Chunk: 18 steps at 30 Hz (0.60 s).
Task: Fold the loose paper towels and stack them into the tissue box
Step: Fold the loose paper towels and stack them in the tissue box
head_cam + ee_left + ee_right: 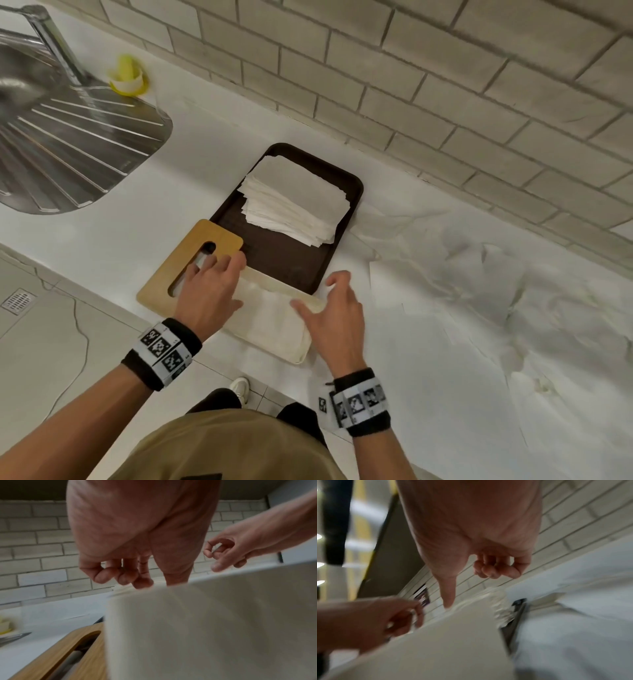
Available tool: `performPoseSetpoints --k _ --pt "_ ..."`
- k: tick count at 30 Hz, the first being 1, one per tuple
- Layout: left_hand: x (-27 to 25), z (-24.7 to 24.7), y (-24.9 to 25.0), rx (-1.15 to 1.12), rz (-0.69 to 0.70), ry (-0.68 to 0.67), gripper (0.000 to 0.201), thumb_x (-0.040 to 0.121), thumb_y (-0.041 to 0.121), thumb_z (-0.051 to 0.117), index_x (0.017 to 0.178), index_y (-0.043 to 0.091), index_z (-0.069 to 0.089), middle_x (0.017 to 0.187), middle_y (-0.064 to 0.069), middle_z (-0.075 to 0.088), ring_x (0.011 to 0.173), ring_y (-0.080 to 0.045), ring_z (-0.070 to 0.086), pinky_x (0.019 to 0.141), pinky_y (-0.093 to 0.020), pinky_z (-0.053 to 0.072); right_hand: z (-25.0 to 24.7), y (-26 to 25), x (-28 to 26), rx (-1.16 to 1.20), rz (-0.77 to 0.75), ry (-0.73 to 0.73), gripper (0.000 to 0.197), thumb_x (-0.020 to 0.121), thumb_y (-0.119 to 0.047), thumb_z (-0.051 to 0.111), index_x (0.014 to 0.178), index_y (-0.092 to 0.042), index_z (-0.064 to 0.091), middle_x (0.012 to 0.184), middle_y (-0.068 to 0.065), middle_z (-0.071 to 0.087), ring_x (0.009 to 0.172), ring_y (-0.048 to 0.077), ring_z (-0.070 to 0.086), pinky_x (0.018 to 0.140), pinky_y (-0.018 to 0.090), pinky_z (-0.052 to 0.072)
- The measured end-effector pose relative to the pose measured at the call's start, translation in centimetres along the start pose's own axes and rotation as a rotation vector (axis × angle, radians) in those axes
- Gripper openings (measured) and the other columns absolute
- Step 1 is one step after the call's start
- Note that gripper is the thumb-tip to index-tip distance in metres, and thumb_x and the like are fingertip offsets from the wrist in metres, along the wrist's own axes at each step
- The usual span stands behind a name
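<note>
Dark tray (346, 209) under folded paper towels (294, 197); cream tissue box (274, 325) alongside.

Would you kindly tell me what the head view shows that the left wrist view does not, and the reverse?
Only the head view shows the dark tray, its stack of folded towels and the loose sheets at right. Only the left wrist view shows the left hand's curled fingertips from below. Both show the wooden lid, the white box and the right hand.
</note>
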<state>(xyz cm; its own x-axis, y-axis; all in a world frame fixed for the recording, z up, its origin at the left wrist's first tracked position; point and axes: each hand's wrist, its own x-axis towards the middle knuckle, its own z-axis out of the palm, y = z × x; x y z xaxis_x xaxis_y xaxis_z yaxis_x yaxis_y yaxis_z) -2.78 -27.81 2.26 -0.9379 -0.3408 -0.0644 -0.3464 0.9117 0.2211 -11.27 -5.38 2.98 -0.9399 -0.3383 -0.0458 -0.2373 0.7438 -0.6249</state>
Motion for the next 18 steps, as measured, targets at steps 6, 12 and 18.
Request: performPoseSetpoints --k 6,12,18 --pt "2.8 -2.3 6.0 -0.181 0.1 0.152 0.048 0.084 0.032 0.089 0.115 0.022 0.054 0.092 0.009 0.055 0.085 -0.019 0.048 0.075 -0.039 0.043 -6.9 11.7 11.2 -0.485 -0.124 -0.146 0.052 0.09 -0.003 0.064 0.137 -0.021 0.053 0.136 0.007 0.061 0.123 0.034 0.058 0.096 0.045 0.05" --pt "6.9 -1.6 15.4 -0.352 0.318 0.084 0.039 0.089 0.037 0.084 0.115 0.018 0.061 0.098 0.004 0.062 0.089 -0.02 0.055 0.076 -0.042 0.055 -9.8 15.1 17.3 -0.694 -0.278 -0.64 0.049 0.096 -0.039 0.074 0.142 -0.034 0.058 0.138 -0.003 0.064 0.132 0.03 0.046 0.109 0.044 0.032" --pt "8.3 0.6 20.0 -0.739 0.13 -0.156 0.079 0.073 0.062 0.092 0.134 0.033 0.051 0.126 0.016 0.064 0.116 0.0 0.06 0.097 -0.02 0.049 -15.1 10.6 14.3 0.203 -0.244 -0.538 0.018 0.094 -0.037 0.082 0.108 -0.027 0.074 0.101 -0.011 0.076 0.095 0.009 0.071 0.086 0.03 0.056"
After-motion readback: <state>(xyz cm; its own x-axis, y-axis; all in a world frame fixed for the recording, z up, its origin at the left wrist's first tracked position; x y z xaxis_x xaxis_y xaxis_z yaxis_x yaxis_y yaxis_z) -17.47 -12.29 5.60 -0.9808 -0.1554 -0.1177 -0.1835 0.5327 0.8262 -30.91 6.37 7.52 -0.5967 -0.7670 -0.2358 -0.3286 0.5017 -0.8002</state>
